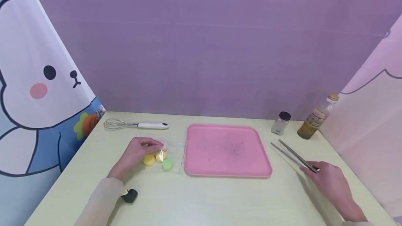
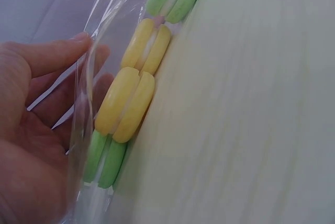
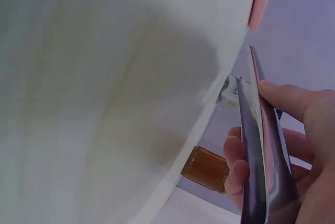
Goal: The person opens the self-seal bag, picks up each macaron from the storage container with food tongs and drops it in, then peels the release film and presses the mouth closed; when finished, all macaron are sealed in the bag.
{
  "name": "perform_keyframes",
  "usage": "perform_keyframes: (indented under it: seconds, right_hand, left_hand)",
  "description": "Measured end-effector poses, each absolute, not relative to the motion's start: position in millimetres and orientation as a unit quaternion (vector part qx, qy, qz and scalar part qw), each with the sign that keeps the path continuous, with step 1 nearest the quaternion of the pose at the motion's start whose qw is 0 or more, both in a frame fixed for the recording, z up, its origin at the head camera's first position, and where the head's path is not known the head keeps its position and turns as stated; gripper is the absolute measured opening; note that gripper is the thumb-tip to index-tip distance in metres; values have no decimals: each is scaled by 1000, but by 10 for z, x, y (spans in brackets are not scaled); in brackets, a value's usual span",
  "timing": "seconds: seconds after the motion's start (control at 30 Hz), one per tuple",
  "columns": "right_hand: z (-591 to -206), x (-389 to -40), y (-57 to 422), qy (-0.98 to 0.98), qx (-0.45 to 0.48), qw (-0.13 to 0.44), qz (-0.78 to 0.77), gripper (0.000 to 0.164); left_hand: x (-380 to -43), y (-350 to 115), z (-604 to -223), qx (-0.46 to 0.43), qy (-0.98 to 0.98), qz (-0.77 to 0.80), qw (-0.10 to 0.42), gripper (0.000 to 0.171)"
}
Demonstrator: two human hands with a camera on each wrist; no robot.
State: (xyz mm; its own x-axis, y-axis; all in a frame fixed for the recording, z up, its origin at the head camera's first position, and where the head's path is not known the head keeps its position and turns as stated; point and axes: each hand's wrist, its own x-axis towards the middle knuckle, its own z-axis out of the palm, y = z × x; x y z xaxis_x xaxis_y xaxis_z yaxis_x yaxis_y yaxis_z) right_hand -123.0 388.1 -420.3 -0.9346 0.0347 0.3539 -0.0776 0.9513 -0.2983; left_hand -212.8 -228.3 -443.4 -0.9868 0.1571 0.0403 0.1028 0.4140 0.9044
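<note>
A clear plastic bag (image 1: pixel 178 152) of macarons lies left of the pink tray. My left hand (image 1: pixel 138 152) is at its upper edge, the thumb and fingertips pinching the film in the left wrist view. Inside show a yellow macaron (image 1: pixel 149 160), a paler yellow one (image 1: pixel 161 156), a green macaron (image 1: pixel 167 164) and a pink macaron (image 1: pixel 164 145). Another green macaron (image 2: pixel 104 160) is hidden from the head view. My right hand (image 1: pixel 329 180) grips metal tongs (image 1: pixel 296 155) near their joined end, their tips apart and pointing toward the tray's right side.
The pink tray (image 1: pixel 226 172) sits mid-table. Behind lies a whisk (image 1: pixel 136 125) with a white handle. A small black-capped jar (image 1: pixel 280 124) and a corked glass bottle (image 1: pixel 315 119) with brown liquid stand at the back right. A black object (image 1: pixel 130 196) shows by the left sleeve.
</note>
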Motion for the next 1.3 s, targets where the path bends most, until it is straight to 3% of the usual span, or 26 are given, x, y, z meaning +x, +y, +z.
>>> perform_keyframes:
  seconds: [0.4, 0.77, 1.07, 1.3]
  right_hand:
    - [-4164, -1370, 3969, -984, 7, 89, 153, 40]
    - [-4123, -1382, 4033, -992, 5, 35, 125, 24]
    - [-4157, -1402, 4016, -991, 8, 32, 130, 13]
    - [-4097, -1380, 3973, -992, 18, 45, 119, 21]
  left_hand:
    - [-2120, -2277, -4414, 72, 842, 534, 32, 31]
    - [-2138, -2274, -4392, 79, 845, 527, 31, 30]
    - [-2149, -2294, -4362, 84, 849, 521, 28, 31]
    - [-2153, -2270, -4368, 86, 849, 521, 32, 28]
